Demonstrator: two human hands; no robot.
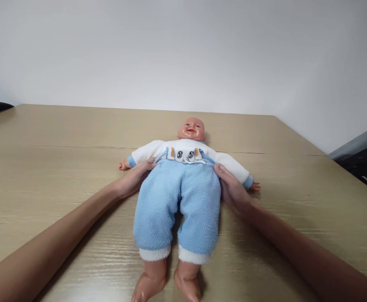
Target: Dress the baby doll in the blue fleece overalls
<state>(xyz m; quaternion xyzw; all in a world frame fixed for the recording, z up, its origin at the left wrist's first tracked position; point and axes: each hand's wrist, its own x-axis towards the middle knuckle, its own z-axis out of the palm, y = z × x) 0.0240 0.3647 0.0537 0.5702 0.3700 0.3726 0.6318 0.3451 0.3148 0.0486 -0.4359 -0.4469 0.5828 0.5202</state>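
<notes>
- With left hand (137, 174), clasping baby doll (183, 178) by one side of waist.
- With right hand (234, 186), clasping the other side.
- With doll lying flat, face-up, on wood-grain tabletop (60, 172).

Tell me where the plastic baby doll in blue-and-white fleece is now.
In the head view, the doll lies face up near the centre, on the pale wood-grain table, between the bare left hand and bare right hand, feet toward the camera.
</notes>
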